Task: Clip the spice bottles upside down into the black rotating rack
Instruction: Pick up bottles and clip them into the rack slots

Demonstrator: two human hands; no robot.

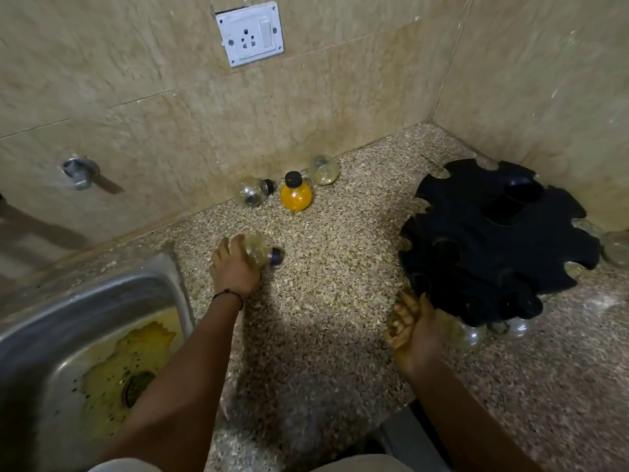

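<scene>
Spice bottle (pixel 255 251), clear and round-bodied, lay on its side in the left hand (pixel 235 269). The fingers (pixel 227 247) were wrapped over the glass and clamped on it, low over the bench (pixel 323 267). Its long axis ran roughly level, left to right, and its black cap (pixel 276 256) stuck out past the fingers toward the black rack (pixel 493 240).

Beyond those fingers, along the foot of the wall, sat three more bottles. An empty bottle (pixel 251 193) lay on its side with its cap to the right. An orange-filled bottle (pixel 295 196) stood upright, cap on top. A third bottle (pixel 324 169) lay against the tiles.

Bare speckled bench lay open between the left fingers and the rack. The sink (pixel 170 267) had its steel rim just left of the left wrist.

The right hand (pixel 420 332) was blurred at the rack's near lower edge, its fingers (pixel 403 315) curled. A clear bottle (pixel 471 335) showed just right of the palm, under the rack's rim. Whether the fingers were clamped on it could not be told.

Another glass body (pixel 520 326) showed under the same rim farther right. The rack stood in the wall corner, with little room behind it. The bench's front edge passed under the right forearm.
</scene>
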